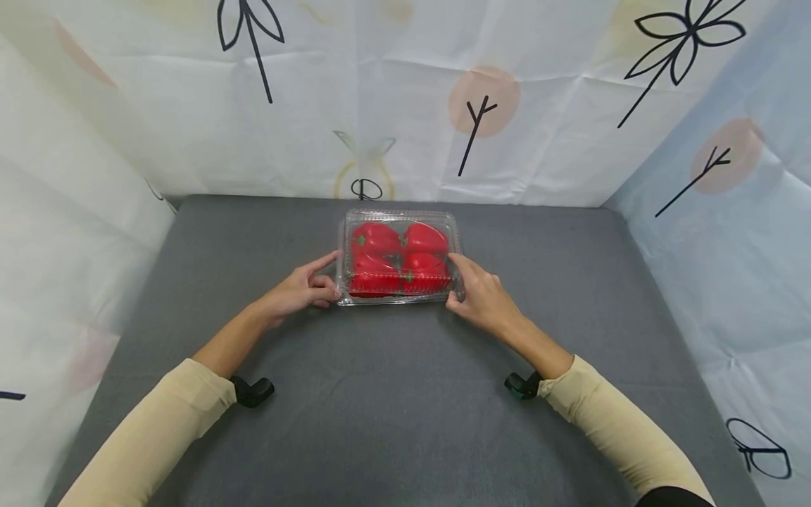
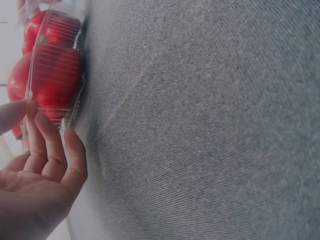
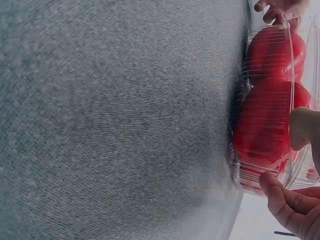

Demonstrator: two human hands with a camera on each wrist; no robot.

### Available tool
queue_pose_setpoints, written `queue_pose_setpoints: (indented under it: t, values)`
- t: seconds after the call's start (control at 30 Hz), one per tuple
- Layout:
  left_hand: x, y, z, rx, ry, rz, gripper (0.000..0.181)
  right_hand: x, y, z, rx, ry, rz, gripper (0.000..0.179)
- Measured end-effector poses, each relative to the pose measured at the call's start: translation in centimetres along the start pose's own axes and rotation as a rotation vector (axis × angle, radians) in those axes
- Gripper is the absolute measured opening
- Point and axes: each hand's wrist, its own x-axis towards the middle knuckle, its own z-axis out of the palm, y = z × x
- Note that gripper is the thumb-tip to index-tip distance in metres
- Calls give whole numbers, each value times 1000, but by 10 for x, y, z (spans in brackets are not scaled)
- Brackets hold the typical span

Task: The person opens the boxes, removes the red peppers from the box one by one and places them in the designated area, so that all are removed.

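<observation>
A clear plastic clamshell box [image 1: 395, 300] with several red bell peppers [image 1: 426, 239] inside lies toward the far edge of the table. At its left side, my left hand [image 1: 296, 290] pinches the rim between thumb and fingers; the left wrist view shows the thumb [image 2: 12, 115] over the rim and fingertips under it. My right hand [image 1: 486, 296] grips the right side near the front corner. In the right wrist view its thumb [image 3: 303, 129] lies at the rim, and a second clear edge [image 3: 315, 55] stands slightly apart from that rim.
A grey cloth [image 1: 393, 408] covers the table. Behind it hangs a white patterned curtain [image 1: 405, 127], close to the table's far edge, with more of this fabric along the left and right sides. Black bands [image 1: 253, 391] sit at both wrists.
</observation>
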Motion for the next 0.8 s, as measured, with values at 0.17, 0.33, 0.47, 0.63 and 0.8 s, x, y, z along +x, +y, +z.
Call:
queue_pose_setpoints:
  t: [0.17,0.33,0.47,0.63,0.8]
  values:
    - [0,0,0,-1,8,0,81,0,-1,-2,0,-20,6,67]
    - [2,1,0,-16,69,-15,77,1,-3,-4,-6,-31,8,67]
    - [3,2,0,-42,118,-24,74,1,-5,-5,-10,-40,4,66]
    - [3,3,1,-66,118,-27,74,1,-7,-6,-21,-52,17,66]
    - [2,4,2,-63,103,-22,74,1,-9,-7,-27,-63,33,67]
